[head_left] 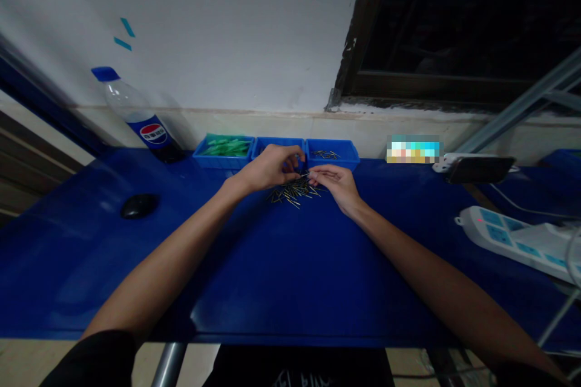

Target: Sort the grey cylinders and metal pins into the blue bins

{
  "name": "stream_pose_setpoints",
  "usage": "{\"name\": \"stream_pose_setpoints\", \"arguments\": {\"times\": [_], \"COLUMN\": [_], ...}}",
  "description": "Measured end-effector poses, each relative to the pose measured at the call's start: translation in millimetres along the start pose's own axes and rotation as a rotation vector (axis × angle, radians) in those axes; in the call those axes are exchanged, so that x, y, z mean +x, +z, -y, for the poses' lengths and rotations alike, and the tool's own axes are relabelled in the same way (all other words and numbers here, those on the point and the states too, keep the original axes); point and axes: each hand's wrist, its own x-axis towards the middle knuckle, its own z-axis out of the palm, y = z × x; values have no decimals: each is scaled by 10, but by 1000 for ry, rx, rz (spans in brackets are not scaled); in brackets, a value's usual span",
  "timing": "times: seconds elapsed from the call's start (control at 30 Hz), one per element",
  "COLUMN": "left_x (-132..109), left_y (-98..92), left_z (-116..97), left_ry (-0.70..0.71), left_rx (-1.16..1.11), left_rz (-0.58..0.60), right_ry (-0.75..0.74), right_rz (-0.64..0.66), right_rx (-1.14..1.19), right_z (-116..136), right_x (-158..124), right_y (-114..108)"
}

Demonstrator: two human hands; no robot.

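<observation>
A loose pile of thin metal pieces (294, 195) is spread on a blue table (290, 278). At the pile's far right edge, one thin piece (305, 176) is pinched between the right hand's (338, 185) thumb and fingertips. Over the pile's far left edge, the left hand (272, 166) is held with fingers curled and thumb apart from the forefinger; whether anything is gripped cannot be told. Beyond the pile, three blue bins (333, 163) are lined up: green pieces (227, 146) are held in the left one, more thin pieces (324, 155) in the right; the middle one is partly hidden. Left of the pile, a black mouse (140, 205) and a bottle (152, 133) are seen; well to its right, a power strip (499, 233).
</observation>
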Motion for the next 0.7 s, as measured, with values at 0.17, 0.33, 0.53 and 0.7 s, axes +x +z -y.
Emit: {"name": "stream_pose_setpoints", "arguments": {"times": [0.17, 0.33, 0.53, 0.7], "left_x": [-39, -57, -54, -64], "left_y": [-38, 18, 57, 44], "left_z": [170, 255, 218, 214], "left_ry": [-78, -148, -180, -174], "left_rx": [332, 395, 387, 369], "left_rz": [193, 266, 268, 239], "right_ry": [-116, -122, -80, -58], "right_rz": [-238, -220, -193, -179], "right_rx": [-22, -60, -34, -48], "right_z": [-23, -46, -25, -1], "right_x": [63, 83, 59, 48], "right_y": [-85, -124, -81, -73]}}
